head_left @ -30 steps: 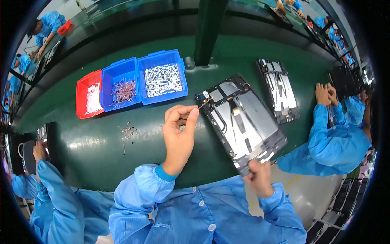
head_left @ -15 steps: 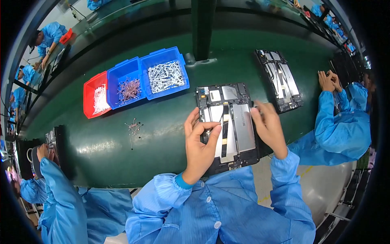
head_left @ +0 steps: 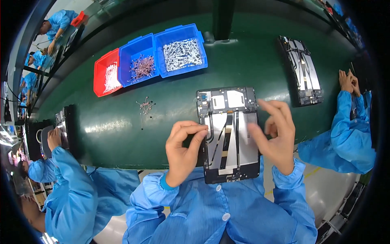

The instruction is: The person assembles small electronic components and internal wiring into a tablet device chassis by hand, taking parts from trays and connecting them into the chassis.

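An opened tablet [head_left: 252, 167] lies in front of me on the bench's near edge, its inside facing up. Silver battery plates, black ribbon cables and thin wires show within its dark frame. My left hand [head_left: 181, 152] is at the tablet's left edge, thumb and forefinger pinched together. Whatever is between those fingertips is too small to make out. Over the tablet's right side hovers my right hand [head_left: 280, 136], fingers apart and bent; its thumb is blurred above the battery. I see nothing in it.
On the green bench [head_left: 174, 105] stand a red bin [head_left: 98, 79] of white pieces, a blue bin [head_left: 126, 51] of reddish leads and a blue bin [head_left: 178, 34] of black-and-white strips. Loose leads [head_left: 145, 107] lie nearer. Another opened tablet [head_left: 302, 75] is at right. Co-workers sit on both sides.
My left hand has drawn back from over the tablet to its left edge, still pinching. The right hand has moved in from the right edge, its fingers opening. My view has shifted, and the tablet sits straighter.
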`<action>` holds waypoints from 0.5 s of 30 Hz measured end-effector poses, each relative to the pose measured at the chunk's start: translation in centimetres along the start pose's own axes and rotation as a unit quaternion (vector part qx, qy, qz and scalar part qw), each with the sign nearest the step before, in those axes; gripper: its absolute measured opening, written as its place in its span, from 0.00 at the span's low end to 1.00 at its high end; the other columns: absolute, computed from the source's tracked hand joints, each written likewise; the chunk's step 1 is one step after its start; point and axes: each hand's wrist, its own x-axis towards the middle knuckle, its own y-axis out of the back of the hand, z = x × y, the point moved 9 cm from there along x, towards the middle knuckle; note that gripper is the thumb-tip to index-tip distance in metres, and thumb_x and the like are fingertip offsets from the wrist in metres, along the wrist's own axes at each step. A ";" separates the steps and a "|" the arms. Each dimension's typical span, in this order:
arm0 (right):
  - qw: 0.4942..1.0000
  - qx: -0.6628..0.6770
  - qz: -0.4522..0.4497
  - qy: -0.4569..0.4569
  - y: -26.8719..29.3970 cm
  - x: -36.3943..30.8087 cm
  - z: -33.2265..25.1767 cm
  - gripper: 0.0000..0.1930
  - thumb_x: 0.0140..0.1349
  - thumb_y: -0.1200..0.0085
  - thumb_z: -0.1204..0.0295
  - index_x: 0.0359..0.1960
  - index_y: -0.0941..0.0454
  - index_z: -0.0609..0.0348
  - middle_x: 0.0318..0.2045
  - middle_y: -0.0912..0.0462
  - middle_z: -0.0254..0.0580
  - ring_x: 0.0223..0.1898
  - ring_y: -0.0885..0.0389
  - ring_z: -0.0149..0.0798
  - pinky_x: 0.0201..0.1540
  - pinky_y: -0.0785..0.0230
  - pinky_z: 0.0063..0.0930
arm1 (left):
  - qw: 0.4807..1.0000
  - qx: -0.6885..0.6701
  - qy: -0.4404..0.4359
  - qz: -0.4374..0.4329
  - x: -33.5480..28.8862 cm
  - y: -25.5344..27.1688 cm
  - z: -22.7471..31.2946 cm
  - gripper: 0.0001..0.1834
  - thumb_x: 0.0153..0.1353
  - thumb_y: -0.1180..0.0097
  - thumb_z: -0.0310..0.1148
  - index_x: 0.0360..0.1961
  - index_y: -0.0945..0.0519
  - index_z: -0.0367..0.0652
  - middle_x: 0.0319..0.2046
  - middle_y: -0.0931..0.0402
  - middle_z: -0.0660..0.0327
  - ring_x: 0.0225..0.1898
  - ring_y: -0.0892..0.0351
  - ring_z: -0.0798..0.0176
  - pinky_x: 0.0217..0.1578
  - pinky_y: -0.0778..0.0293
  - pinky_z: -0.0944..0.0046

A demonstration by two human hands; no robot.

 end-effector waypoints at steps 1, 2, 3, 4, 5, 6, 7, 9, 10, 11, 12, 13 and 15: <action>0.996 0.082 -0.033 0.008 -0.9 0.3 -0.9 0.28 0.51 0.31 0.74 0.55 0.24 0.64 0.46 0.26 0.42 0.23 0.30 0.24 0.24 0.36 0.20 | 1.000 -0.001 -0.020 0.000 0.3 0.2 0.5 0.06 0.57 0.37 0.18 0.36 0.16 0.35 0.39 0.23 0.56 0.43 0.24 0.63 0.45 0.29 0.68; 0.988 0.110 -0.095 0.046 -2.1 0.5 -2.1 0.28 0.49 0.29 0.73 0.55 0.23 0.63 0.48 0.25 0.44 0.22 0.29 0.25 0.24 0.35 0.20 | 1.000 0.003 -0.018 -0.001 0.4 0.1 0.6 0.06 0.57 0.37 0.18 0.36 0.16 0.35 0.39 0.23 0.56 0.43 0.24 0.63 0.45 0.29 0.68; 0.981 0.127 -0.127 0.071 -3.3 0.7 -3.2 0.27 0.50 0.30 0.73 0.54 0.23 0.63 0.48 0.24 0.45 0.22 0.27 0.26 0.24 0.33 0.22 | 0.999 0.008 -0.036 0.007 0.6 0.0 1.0 0.07 0.55 0.36 0.19 0.35 0.15 0.38 0.36 0.22 0.58 0.41 0.23 0.61 0.43 0.28 0.66; 0.979 0.131 -0.136 0.078 -4.2 0.6 -3.6 0.24 0.52 0.31 0.74 0.52 0.22 0.63 0.45 0.23 0.44 0.22 0.26 0.27 0.24 0.33 0.23 | 0.998 0.012 -0.054 0.016 0.7 0.0 1.4 0.08 0.53 0.34 0.19 0.35 0.14 0.41 0.33 0.21 0.59 0.39 0.23 0.60 0.41 0.28 0.64; 0.977 0.133 -0.145 0.086 -5.2 0.5 -3.6 0.21 0.53 0.32 0.74 0.49 0.21 0.63 0.41 0.21 0.43 0.21 0.26 0.28 0.23 0.32 0.23 | 0.998 0.015 -0.055 0.014 0.7 0.0 1.4 0.08 0.53 0.34 0.19 0.35 0.14 0.41 0.33 0.21 0.59 0.39 0.23 0.60 0.41 0.28 0.64; 0.976 0.135 -0.145 0.087 -5.8 0.6 -3.2 0.21 0.53 0.32 0.74 0.49 0.21 0.63 0.41 0.21 0.43 0.21 0.26 0.28 0.23 0.32 0.23 | 0.998 0.027 -0.063 0.018 0.6 0.0 1.6 0.08 0.52 0.34 0.20 0.35 0.14 0.40 0.33 0.21 0.59 0.39 0.23 0.60 0.40 0.28 0.64; 0.976 0.125 -0.140 0.112 -6.2 0.7 -3.1 0.17 0.54 0.33 0.75 0.46 0.20 0.62 0.37 0.21 0.41 0.21 0.25 0.28 0.23 0.32 0.23 | 0.997 0.038 -0.070 0.022 0.5 0.1 1.8 0.08 0.52 0.34 0.20 0.34 0.14 0.40 0.33 0.21 0.59 0.38 0.23 0.60 0.40 0.29 0.64; 0.974 0.117 -0.137 0.139 -6.6 0.7 -3.5 0.12 0.56 0.34 0.76 0.42 0.19 0.62 0.33 0.21 0.38 0.20 0.25 0.28 0.22 0.32 0.24 | 0.996 0.041 -0.073 0.025 0.3 0.4 1.8 0.08 0.52 0.33 0.20 0.34 0.14 0.41 0.32 0.21 0.59 0.38 0.24 0.60 0.40 0.29 0.64; 0.975 0.127 -0.137 0.120 -6.8 0.7 -3.3 0.09 0.56 0.36 0.77 0.39 0.19 0.62 0.30 0.22 0.38 0.20 0.24 0.28 0.21 0.32 0.23 | 0.996 0.042 -0.075 0.028 0.2 0.5 1.8 0.08 0.52 0.33 0.20 0.34 0.14 0.41 0.32 0.21 0.59 0.38 0.24 0.60 0.40 0.29 0.64; 0.976 0.136 -0.138 0.101 -7.0 0.8 -3.1 0.07 0.57 0.37 0.78 0.36 0.19 0.62 0.27 0.22 0.37 0.21 0.23 0.28 0.21 0.33 0.23 | 0.996 0.044 -0.073 0.030 0.1 0.6 1.7 0.08 0.52 0.33 0.20 0.34 0.14 0.41 0.32 0.21 0.59 0.38 0.24 0.60 0.40 0.29 0.64; 0.975 0.138 -0.139 0.102 -7.2 0.9 -3.3 0.07 0.57 0.37 0.78 0.36 0.19 0.62 0.27 0.22 0.37 0.21 0.23 0.28 0.21 0.33 0.23 | 0.996 0.048 -0.072 0.031 0.1 0.7 1.6 0.08 0.52 0.33 0.20 0.34 0.14 0.41 0.33 0.21 0.59 0.38 0.24 0.60 0.40 0.29 0.64; 0.974 0.146 -0.137 0.103 -7.2 1.0 -3.5 0.06 0.57 0.37 0.78 0.36 0.19 0.62 0.27 0.23 0.38 0.21 0.23 0.29 0.21 0.33 0.23 | 0.996 0.053 -0.070 0.032 0.2 0.8 1.4 0.08 0.52 0.33 0.20 0.34 0.14 0.41 0.33 0.21 0.59 0.38 0.24 0.60 0.40 0.29 0.64; 0.972 0.157 -0.138 0.103 -7.3 1.3 -3.7 0.06 0.57 0.38 0.79 0.36 0.19 0.62 0.28 0.23 0.39 0.21 0.23 0.29 0.21 0.33 0.23 | 0.996 0.046 -0.068 0.032 0.1 1.0 0.9 0.09 0.52 0.33 0.20 0.35 0.14 0.41 0.34 0.21 0.59 0.38 0.24 0.60 0.40 0.29 0.64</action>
